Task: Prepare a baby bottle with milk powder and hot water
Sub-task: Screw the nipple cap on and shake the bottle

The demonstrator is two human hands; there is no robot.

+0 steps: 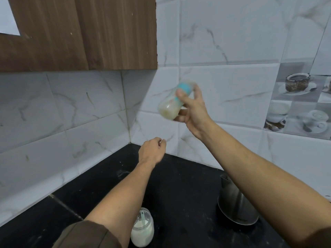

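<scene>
Baby bottle (174, 102) aloft at frame centre, tilted, motion-blurred, milky inside, teal collar. Gripped by right hand (194, 113), fingers (181, 97) wrapped round it. Left hand (152, 151) just below centre, over black surface (179, 190), fingers loosely curled, holding nothing. Powder jar (142, 230) with green scoop (143, 216) at bottom centre. Steel vessel (236, 206) lower right, partly behind right forearm.

Marble-tiled walls (223, 33), wooden cabinet (80, 33), black counter (179, 185)

Powder jar (142, 228) left of kettle (236, 203) on counter (179, 185).
</scene>
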